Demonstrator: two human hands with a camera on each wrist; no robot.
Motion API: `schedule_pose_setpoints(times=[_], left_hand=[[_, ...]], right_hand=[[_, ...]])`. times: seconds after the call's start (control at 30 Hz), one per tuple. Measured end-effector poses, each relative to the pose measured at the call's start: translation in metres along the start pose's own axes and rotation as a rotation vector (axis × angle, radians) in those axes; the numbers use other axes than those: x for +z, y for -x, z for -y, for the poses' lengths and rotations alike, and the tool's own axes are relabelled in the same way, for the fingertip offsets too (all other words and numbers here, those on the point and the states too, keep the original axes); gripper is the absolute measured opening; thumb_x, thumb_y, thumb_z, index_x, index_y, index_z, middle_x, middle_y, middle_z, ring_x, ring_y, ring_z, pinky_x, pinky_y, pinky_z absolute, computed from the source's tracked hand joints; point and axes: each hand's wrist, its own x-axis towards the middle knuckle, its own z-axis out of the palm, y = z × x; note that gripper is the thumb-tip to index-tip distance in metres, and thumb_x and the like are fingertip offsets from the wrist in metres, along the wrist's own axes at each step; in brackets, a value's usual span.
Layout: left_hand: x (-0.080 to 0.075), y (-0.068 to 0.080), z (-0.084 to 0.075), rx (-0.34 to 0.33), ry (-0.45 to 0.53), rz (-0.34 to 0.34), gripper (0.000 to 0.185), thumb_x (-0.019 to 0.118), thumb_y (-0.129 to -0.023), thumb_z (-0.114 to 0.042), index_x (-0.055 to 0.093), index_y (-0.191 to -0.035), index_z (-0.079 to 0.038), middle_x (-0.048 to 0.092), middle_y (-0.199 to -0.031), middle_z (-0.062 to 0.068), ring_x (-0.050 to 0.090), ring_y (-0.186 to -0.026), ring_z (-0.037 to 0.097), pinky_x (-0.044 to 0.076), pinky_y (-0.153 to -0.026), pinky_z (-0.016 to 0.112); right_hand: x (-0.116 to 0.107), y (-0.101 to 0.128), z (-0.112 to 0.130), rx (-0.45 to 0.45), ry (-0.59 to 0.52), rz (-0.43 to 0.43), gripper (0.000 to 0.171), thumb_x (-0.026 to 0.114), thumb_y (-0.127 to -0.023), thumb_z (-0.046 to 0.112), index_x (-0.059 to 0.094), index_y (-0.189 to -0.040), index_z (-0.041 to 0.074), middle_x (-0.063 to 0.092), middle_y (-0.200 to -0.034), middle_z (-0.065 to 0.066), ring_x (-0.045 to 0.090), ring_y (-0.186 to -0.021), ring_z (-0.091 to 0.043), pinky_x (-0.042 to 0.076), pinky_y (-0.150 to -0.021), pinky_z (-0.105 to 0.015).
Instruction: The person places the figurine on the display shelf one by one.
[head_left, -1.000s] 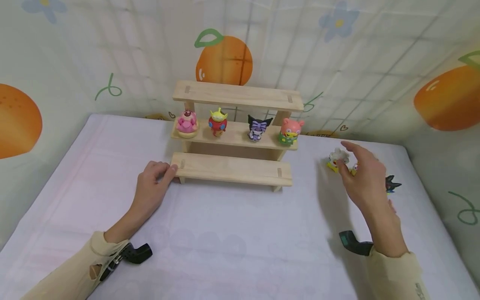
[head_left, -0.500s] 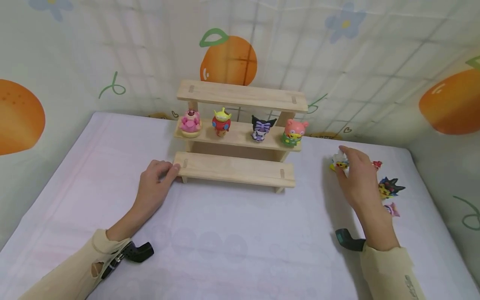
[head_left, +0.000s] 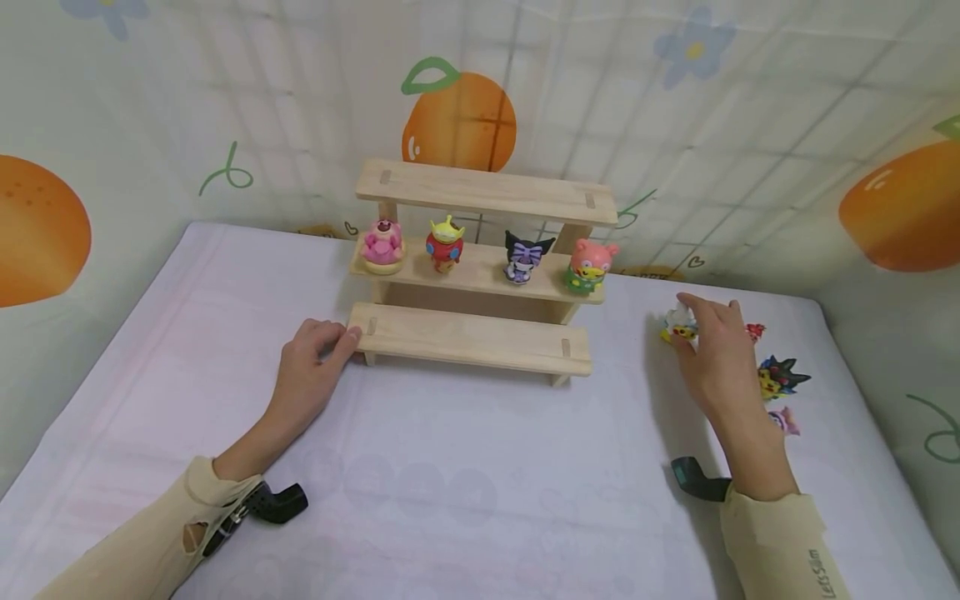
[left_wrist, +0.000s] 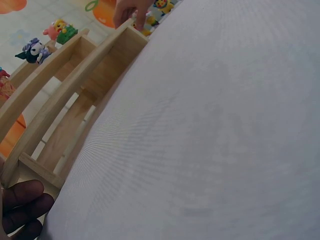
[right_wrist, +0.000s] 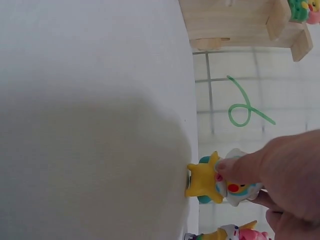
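Note:
On the table stands a three-tier wooden display shelf [head_left: 472, 337]. My left hand [head_left: 311, 362] holds the left end of its lowest board, thumb at the board's corner; in the left wrist view its curled fingers [left_wrist: 25, 207] show beside that end. To the right of the shelf, my right hand [head_left: 718, 358] pinches a small yellow figurine with a white cap [right_wrist: 205, 181], which stands upright at the table surface. The right thumb lies across the figurine's front in the right wrist view, hiding part of its face.
The middle tier carries a pink bear figurine [head_left: 383, 248], a green alien figurine [head_left: 446, 243], a black-eared purple figurine [head_left: 522, 257] and a pink-hooded figurine [head_left: 589, 267]. Behind the right hand are a black-eared yellow figurine [head_left: 780, 377], a pink one [head_left: 786, 420] and a red piece [head_left: 755, 332].
My right hand has come down from above the figurines and closed its thumb and fingers on the white-capped one. My left hand has stayed at the shelf's end.

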Motion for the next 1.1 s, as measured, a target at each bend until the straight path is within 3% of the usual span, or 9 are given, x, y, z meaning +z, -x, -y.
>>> schedule_pose_setpoints(times=[0.2, 0.37, 0.43, 0.6, 0.77, 1.1], left_hand=[[0.0, 0.0, 0.0, -0.007, -0.003, 0.004, 0.033, 0.061, -0.108, -0.033, 0.074, -0.091, -0.008, 0.066, -0.104, 0.012, 0.054, -0.099, 0.022, 0.04, -0.089, 0.04], [0.0, 0.001, 0.0, -0.035, -0.006, 0.008, 0.034, 0.058, -0.108, -0.034, 0.076, -0.096, -0.007, 0.065, -0.107, 0.013, 0.055, -0.101, 0.023, 0.04, -0.09, 0.04], [0.0, 0.001, -0.001, -0.037, -0.006, 0.008, 0.035, 0.058, -0.108, -0.034, 0.076, -0.097, -0.007, 0.065, -0.107, 0.013, 0.055, -0.101, 0.024, 0.04, -0.09, 0.041], [-0.001, 0.0, -0.001, -0.034, 0.0, 0.01, 0.035, 0.058, -0.109, -0.034, 0.076, -0.096, -0.006, 0.066, -0.108, 0.013, 0.056, -0.101, 0.025, 0.041, -0.091, 0.041], [0.0, 0.001, 0.0, -0.041, 0.0, 0.013, 0.036, 0.057, -0.109, -0.034, 0.077, -0.1, -0.006, 0.065, -0.107, 0.013, 0.055, -0.101, 0.024, 0.041, -0.091, 0.041], [0.0, 0.0, 0.001, -0.005, -0.004, -0.004, 0.035, 0.058, -0.108, -0.033, 0.076, -0.097, -0.006, 0.066, -0.107, 0.014, 0.058, -0.101, 0.026, 0.043, -0.089, 0.042]], right_hand=[[-0.001, 0.001, 0.0, -0.022, 0.01, -0.005, 0.059, 0.072, -0.095, -0.005, 0.051, -0.149, -0.001, 0.052, -0.145, -0.035, 0.041, -0.141, -0.053, 0.005, -0.13, -0.052], [-0.005, 0.003, 0.004, -0.016, 0.009, 0.034, 0.06, 0.072, -0.096, 0.0, 0.049, -0.151, 0.0, 0.051, -0.147, -0.035, 0.037, -0.147, -0.053, 0.008, -0.128, -0.06], [-0.008, 0.003, 0.006, -0.014, 0.01, 0.056, 0.061, 0.072, -0.096, 0.002, 0.048, -0.152, 0.0, 0.05, -0.148, -0.035, 0.032, -0.149, -0.054, 0.014, -0.125, -0.066], [-0.016, 0.005, 0.02, -0.024, 0.032, 0.113, 0.066, 0.077, -0.095, 0.007, 0.048, -0.154, 0.004, 0.052, -0.147, -0.032, 0.039, -0.142, -0.053, 0.036, -0.109, -0.075], [-0.022, 0.012, 0.039, -0.062, 0.039, 0.144, 0.068, 0.08, -0.093, 0.009, 0.049, -0.153, 0.006, 0.055, -0.143, -0.03, 0.047, -0.134, -0.05, 0.042, -0.103, -0.073], [-0.031, 0.026, 0.065, -0.202, 0.043, 0.082, 0.064, 0.085, -0.086, 0.009, 0.057, -0.143, 0.003, 0.065, -0.123, -0.026, 0.061, -0.114, -0.044, 0.051, -0.088, -0.064]])
